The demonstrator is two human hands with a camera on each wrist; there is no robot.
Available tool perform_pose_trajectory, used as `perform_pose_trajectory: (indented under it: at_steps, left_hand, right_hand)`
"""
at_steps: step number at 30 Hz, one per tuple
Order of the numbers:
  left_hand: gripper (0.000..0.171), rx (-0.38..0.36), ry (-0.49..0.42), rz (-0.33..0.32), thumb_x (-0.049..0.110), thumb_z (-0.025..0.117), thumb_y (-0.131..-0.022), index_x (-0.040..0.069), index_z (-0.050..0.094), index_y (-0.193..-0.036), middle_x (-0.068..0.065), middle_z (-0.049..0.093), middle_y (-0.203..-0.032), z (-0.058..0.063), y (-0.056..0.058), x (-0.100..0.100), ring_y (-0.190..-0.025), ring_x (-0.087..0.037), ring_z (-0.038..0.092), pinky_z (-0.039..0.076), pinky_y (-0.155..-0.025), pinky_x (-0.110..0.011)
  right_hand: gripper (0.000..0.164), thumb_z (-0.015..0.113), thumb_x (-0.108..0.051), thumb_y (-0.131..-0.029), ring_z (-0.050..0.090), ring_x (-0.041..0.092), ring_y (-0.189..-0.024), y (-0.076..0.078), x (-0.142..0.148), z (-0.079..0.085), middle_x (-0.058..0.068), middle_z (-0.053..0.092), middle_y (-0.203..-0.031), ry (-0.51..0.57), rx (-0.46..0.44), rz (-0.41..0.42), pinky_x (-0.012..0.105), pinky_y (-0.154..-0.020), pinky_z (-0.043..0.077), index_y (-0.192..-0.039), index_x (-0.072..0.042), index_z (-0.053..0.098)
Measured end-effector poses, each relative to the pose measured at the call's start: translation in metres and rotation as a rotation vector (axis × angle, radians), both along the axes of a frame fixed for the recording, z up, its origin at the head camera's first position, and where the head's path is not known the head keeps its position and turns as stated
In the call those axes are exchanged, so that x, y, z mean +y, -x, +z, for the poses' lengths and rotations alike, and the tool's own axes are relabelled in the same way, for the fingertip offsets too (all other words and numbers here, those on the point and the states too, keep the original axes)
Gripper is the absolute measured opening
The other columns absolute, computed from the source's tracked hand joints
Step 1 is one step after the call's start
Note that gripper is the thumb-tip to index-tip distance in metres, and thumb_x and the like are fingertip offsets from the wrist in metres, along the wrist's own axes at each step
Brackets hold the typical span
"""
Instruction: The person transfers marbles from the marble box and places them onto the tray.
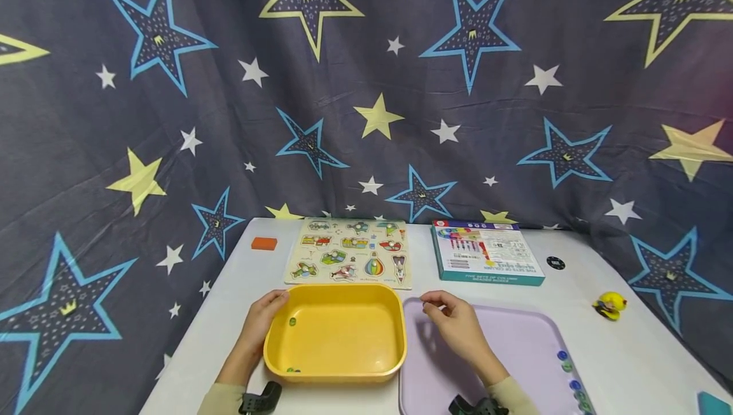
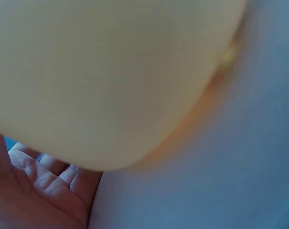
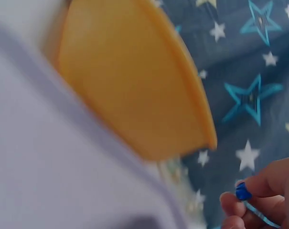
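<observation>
A yellow plastic basin (image 1: 335,335) stands in front of me, with several small green marbles on its floor, one of them near the left wall (image 1: 293,321). My left hand (image 1: 260,319) holds the basin's far left corner, fingers bent around the outside; the left wrist view shows its palm (image 2: 48,195) beside the basin wall (image 2: 111,86). Over the lilac tray (image 1: 515,338), right of the basin, my right hand (image 1: 455,326) is raised. Between thumb and fingertips it pinches a small shiny blue marble (image 3: 242,191), which is barely visible from the head.
Blue and green marbles (image 1: 575,386) line the tray's right edge. Behind the basin lie a wooden picture puzzle board (image 1: 349,253), a game box (image 1: 487,253) and an orange block (image 1: 264,244). A black disc (image 1: 555,263) and a yellow duck toy (image 1: 610,305) are at the right.
</observation>
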State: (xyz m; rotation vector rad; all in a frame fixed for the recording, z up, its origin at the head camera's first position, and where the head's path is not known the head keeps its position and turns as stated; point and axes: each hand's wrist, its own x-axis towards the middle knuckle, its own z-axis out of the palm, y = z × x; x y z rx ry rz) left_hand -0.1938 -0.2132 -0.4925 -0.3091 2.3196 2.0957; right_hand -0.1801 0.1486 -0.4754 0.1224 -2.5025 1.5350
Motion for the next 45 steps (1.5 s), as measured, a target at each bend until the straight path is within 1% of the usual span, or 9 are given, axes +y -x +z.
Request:
perform_pose_trajectory:
  at_steps: [6, 13, 22, 25, 28, 32, 35, 42, 45]
  left_hand:
    - [0.038, 0.007, 0.008, -0.014, 0.032, 0.051, -0.091, 0.002, 0.058, -0.113, -0.014, 0.059, -0.11, 0.012, -0.005, 0.004, -0.095, -0.024, 0.055, 0.046, -0.078, -0.03]
    - [0.044, 0.002, 0.012, 0.001, 0.042, 0.053, -0.087, 0.007, 0.059, -0.112, -0.009, 0.06, -0.11, -0.003, 0.002, 0.0, -0.094, -0.02, 0.055, 0.046, -0.077, -0.027]
    - [0.048, 0.018, 0.025, 0.006, 0.047, 0.054, -0.084, 0.007, 0.059, -0.111, -0.01, 0.06, -0.107, -0.011, 0.0, -0.006, -0.091, -0.022, 0.056, 0.048, -0.075, -0.028]
    - [0.051, 0.024, 0.0, -0.009, 0.048, 0.055, -0.083, 0.007, 0.059, -0.112, -0.01, 0.06, -0.107, -0.009, 0.0, -0.005, -0.091, -0.021, 0.056, 0.047, -0.075, -0.028]
    - [0.047, 0.022, -0.019, -0.02, 0.044, 0.054, -0.086, 0.004, 0.058, -0.112, -0.012, 0.06, -0.109, -0.002, -0.002, -0.002, -0.092, -0.022, 0.055, 0.047, -0.076, -0.029]
    - [0.047, 0.01, -0.009, -0.01, 0.043, 0.054, -0.086, 0.005, 0.058, -0.112, -0.012, 0.06, -0.108, -0.003, 0.0, 0.0, -0.092, -0.022, 0.055, 0.047, -0.077, -0.029]
    - [0.049, 0.01, 0.003, 0.001, 0.047, 0.055, -0.083, 0.007, 0.059, -0.111, -0.01, 0.06, -0.107, -0.009, 0.003, -0.003, -0.091, -0.021, 0.055, 0.047, -0.076, -0.028]
    - [0.048, -0.005, 0.022, 0.01, 0.049, 0.054, -0.083, 0.009, 0.059, -0.11, -0.008, 0.06, -0.106, -0.008, 0.004, -0.002, -0.092, -0.022, 0.055, 0.046, -0.078, -0.028]
    - [0.049, -0.01, 0.03, 0.011, 0.05, 0.054, -0.083, 0.01, 0.059, -0.111, -0.008, 0.06, -0.106, -0.009, 0.004, -0.002, -0.092, -0.022, 0.054, 0.046, -0.078, -0.028]
  right_hand:
    - [0.013, 0.065, -0.01, -0.079, 0.054, 0.011, -0.061, 0.004, 0.021, -0.021, 0.0, 0.062, -0.079, -0.071, -0.052, -0.052, 0.024, -0.051, 0.044, -0.092, -0.012, 0.067]
    - [0.013, 0.069, -0.011, -0.074, 0.052, 0.008, -0.063, 0.007, 0.026, -0.036, -0.005, 0.061, -0.074, -0.203, -0.024, -0.075, 0.022, -0.056, 0.042, -0.087, -0.015, 0.066]
    - [0.012, 0.071, -0.015, -0.071, 0.049, 0.007, -0.065, 0.005, 0.025, -0.041, -0.008, 0.057, -0.07, -0.332, 0.006, -0.113, 0.024, -0.061, 0.041, -0.083, -0.016, 0.067]
    - [0.012, 0.071, -0.015, -0.071, 0.049, 0.007, -0.065, 0.004, 0.025, -0.04, -0.009, 0.057, -0.069, -0.354, 0.004, -0.119, 0.024, -0.061, 0.041, -0.082, -0.016, 0.067]
    - [0.013, 0.072, -0.014, -0.071, 0.049, 0.007, -0.064, 0.004, 0.026, -0.038, -0.009, 0.057, -0.068, -0.367, 0.003, -0.121, 0.023, -0.06, 0.04, -0.083, -0.015, 0.068]
    - [0.016, 0.072, -0.013, -0.071, 0.049, 0.007, -0.064, 0.005, 0.028, -0.037, -0.008, 0.057, -0.068, -0.369, 0.0, -0.122, 0.022, -0.059, 0.04, -0.086, -0.013, 0.068]
    - [0.017, 0.071, -0.014, -0.072, 0.049, 0.007, -0.063, 0.006, 0.027, -0.037, -0.008, 0.056, -0.07, -0.345, 0.024, -0.136, 0.022, -0.058, 0.041, -0.089, -0.013, 0.068]
    - [0.011, 0.068, -0.011, -0.076, 0.048, 0.008, -0.055, 0.005, 0.022, -0.03, -0.006, 0.053, -0.07, -0.181, 0.207, -0.259, 0.021, -0.049, 0.039, -0.085, -0.017, 0.067]
    - [0.012, 0.066, -0.009, -0.078, 0.046, 0.008, -0.053, 0.001, 0.013, -0.023, -0.008, 0.054, -0.069, -0.117, 0.238, -0.259, 0.022, -0.047, 0.038, -0.084, -0.02, 0.066]
